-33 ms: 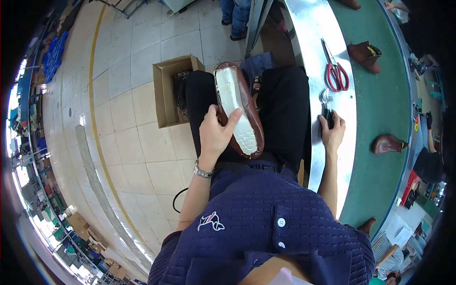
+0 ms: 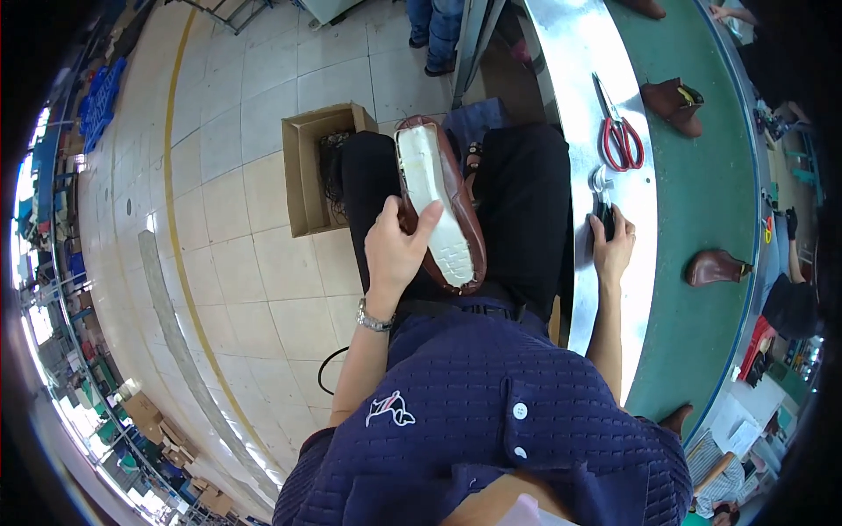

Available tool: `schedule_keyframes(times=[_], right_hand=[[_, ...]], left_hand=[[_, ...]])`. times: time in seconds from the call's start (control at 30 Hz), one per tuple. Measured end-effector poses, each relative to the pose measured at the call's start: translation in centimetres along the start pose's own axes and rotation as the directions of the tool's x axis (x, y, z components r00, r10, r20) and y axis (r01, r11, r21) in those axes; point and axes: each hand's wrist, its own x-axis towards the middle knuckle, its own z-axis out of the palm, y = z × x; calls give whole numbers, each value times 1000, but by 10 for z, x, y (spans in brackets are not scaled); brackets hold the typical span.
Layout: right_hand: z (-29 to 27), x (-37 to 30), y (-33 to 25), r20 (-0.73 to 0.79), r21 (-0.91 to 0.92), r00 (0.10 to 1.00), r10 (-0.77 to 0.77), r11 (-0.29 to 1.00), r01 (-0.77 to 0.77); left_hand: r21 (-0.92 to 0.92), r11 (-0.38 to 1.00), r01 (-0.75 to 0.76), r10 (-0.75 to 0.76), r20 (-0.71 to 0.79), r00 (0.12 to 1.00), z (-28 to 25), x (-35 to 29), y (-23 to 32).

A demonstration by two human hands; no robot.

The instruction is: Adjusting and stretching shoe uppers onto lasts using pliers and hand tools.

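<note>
A brown shoe [image 2: 441, 206] lies sole-up on my lap, its pale sole facing me. My left hand [image 2: 397, 252] grips it at the side, fingers wrapped over the sole's edge; a watch sits on that wrist. My right hand [image 2: 612, 248] rests on the shiny metal table edge [image 2: 574, 61] and is closed around a small dark tool [image 2: 602, 203] with a metal tip. Red-handled scissors [image 2: 621, 136] lie on the metal strip just beyond that hand.
A green belt [image 2: 710, 184] runs along the right, with a brown boot [image 2: 674, 99] and a brown shoe [image 2: 715, 266] on it. An open cardboard box [image 2: 301, 180] stands on the tiled floor to my left. Another person's legs [image 2: 436, 31] stand ahead.
</note>
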Motion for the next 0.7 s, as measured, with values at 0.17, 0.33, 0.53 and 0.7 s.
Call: schedule_keyframes(times=[0.17, 0.33, 0.53, 0.7], right_hand=[[-11, -3, -1, 219, 101, 976, -3, 995, -20], [-63, -16, -58, 542, 561, 840, -9, 749, -353], [-117, -4, -173, 746, 567, 441, -499, 823, -30], [-115, -6, -245, 717, 360, 248, -652, 650, 670]], left_hand=[[377, 918, -124, 202, -176, 964, -17, -3, 2], [195, 933, -302, 322, -78, 943, -32, 9, -20], [-46, 981, -190, 194, 121, 973, -48, 12, -20], [293, 870, -396, 423, -32, 905, -23, 1, -9]])
